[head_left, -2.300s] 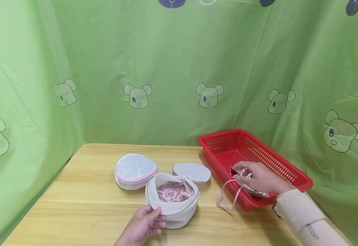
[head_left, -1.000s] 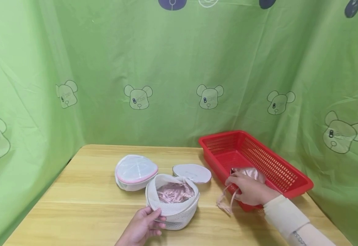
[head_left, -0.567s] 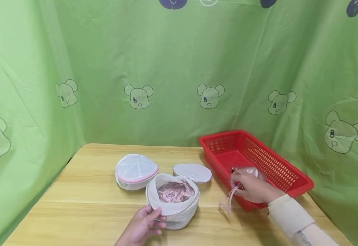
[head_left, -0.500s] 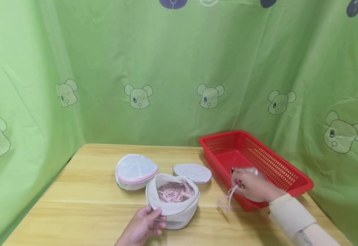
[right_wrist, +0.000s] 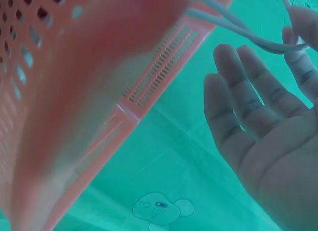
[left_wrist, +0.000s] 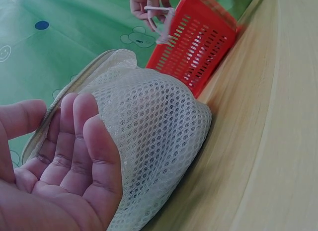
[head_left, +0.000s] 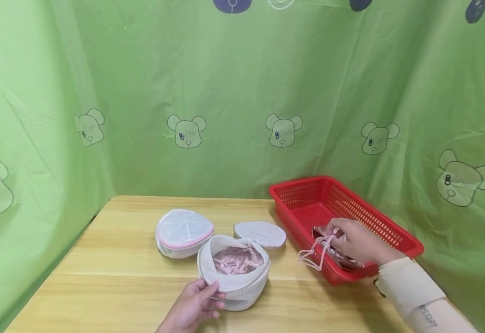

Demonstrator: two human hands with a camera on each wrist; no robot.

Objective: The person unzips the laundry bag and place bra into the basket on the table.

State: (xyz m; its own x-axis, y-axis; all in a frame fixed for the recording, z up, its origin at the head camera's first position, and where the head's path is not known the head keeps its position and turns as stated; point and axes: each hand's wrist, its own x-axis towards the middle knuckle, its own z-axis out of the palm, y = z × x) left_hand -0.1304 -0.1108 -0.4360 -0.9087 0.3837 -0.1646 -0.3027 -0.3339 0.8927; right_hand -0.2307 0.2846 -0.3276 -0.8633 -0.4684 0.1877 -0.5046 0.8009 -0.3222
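My left hand point(head_left: 194, 303) pinches the near rim of a white mesh laundry bag point(head_left: 242, 297), thumb above and fingers below. The bag stands unzipped, with a crumpled pink garment point(head_left: 236, 261) inside. At the near end of the red basket point(head_left: 406, 243), my right hand point(head_left: 360, 243) holds thin pink straps point(right_wrist: 271, 46) between thumb and forefinger, the other fingers spread loosely. These straps hang in loops outside the basket wall. Under that hand lies a shiny pink satin garment point(head_left: 344, 260), dark at one edge and partly hidden by the hand.
Behind the open bag, its round white lid point(head_left: 263, 233) lies flipped back. A second white bag with a pink-edged top point(head_left: 184, 231) stands to its left. Green printed cloth point(head_left: 234, 162) hangs around the wooden table point(head_left: 113, 277).
My right hand has moved up and right from the basket's near wall, drawing the straps off the table. The satin garment lies lower in the basket. My left hand has kept its place.
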